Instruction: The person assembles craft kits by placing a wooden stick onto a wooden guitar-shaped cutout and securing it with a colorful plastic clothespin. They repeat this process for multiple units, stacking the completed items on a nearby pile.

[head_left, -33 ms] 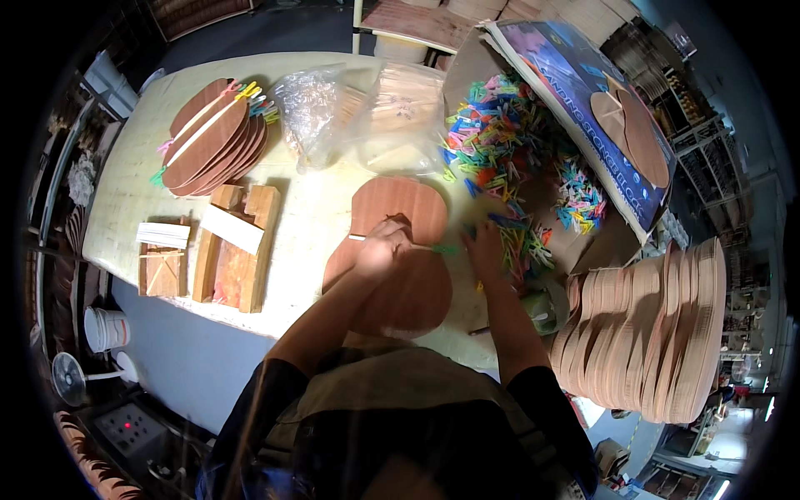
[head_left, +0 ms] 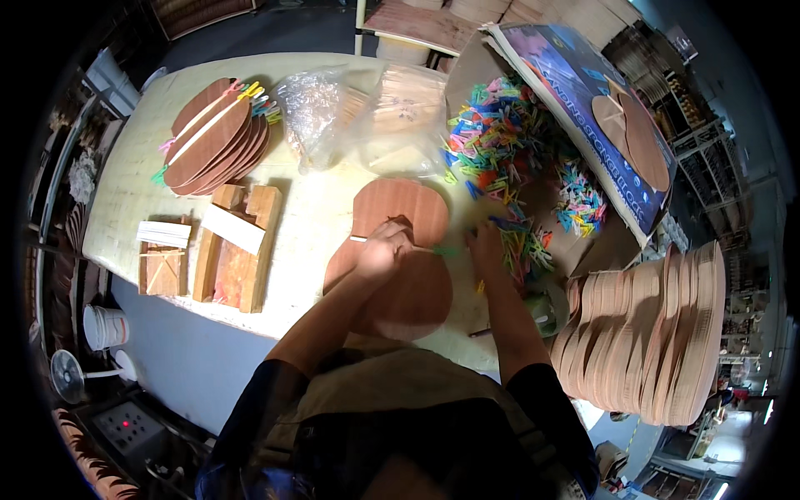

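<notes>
A brown guitar-shaped wood panel (head_left: 400, 304) lies on the table in front of me. Across its narrow waist runs a thin pale wooden strip (head_left: 357, 239). My left hand (head_left: 386, 248) bears on the middle of this strip, its fingers curled and closed over it. At the strip's right end, by the panel's edge, sits a blurred green clothespin (head_left: 447, 251). Just right of that, my right hand (head_left: 485, 246) hovers beside the heap of coloured clothespins (head_left: 500, 125). Motion smears its fingers, so whether it holds a clothespin is unclear.
Stacked panels with clipped strips (head_left: 208, 142) lie far left. Nearer are wooden block holders (head_left: 262, 242) with pale strips. Plastic bags (head_left: 400, 108) stand behind the panel. An open carton (head_left: 575, 108) holds the clothespins; curved wooden rims (head_left: 642, 333) are stacked at right.
</notes>
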The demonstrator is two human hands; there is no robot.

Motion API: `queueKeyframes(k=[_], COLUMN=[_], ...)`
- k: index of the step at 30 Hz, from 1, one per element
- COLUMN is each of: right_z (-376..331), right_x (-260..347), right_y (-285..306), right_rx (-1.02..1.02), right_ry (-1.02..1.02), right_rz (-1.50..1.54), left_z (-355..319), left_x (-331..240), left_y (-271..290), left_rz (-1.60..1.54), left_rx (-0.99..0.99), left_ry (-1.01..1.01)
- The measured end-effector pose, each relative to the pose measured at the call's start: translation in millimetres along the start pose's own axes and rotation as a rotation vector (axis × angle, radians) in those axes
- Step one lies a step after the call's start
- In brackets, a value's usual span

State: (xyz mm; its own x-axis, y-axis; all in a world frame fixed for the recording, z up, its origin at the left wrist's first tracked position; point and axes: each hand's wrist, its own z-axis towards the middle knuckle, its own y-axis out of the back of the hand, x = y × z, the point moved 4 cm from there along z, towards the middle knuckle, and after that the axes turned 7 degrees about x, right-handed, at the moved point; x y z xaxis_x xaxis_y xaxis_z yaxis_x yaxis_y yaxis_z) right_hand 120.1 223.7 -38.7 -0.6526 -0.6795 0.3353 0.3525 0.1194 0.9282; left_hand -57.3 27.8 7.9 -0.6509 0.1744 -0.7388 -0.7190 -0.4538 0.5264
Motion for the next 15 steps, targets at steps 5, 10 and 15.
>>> queueKeyframes(k=[5, 10, 15], right_z=[72.4, 77.0, 72.8], right_x=[65.0, 194.4, 253.4], right_y=[8.4, -24.7, -73.9], right_rx=[0.117, 0.837, 1.040], right_ry=[-0.011, -0.137, -0.099], right_rz=[0.663, 1.239, 1.074], left_z=[-1.3, 0.0, -10.5], left_x=[-0.8, -1.8, 26.0], left_y=[3.0, 4.3, -21.8], left_rz=[-0.007, -0.051, -1.013], left_rx=[-0.025, -0.040, -0.065], left_ry=[-0.067, -0.096, 0.286])
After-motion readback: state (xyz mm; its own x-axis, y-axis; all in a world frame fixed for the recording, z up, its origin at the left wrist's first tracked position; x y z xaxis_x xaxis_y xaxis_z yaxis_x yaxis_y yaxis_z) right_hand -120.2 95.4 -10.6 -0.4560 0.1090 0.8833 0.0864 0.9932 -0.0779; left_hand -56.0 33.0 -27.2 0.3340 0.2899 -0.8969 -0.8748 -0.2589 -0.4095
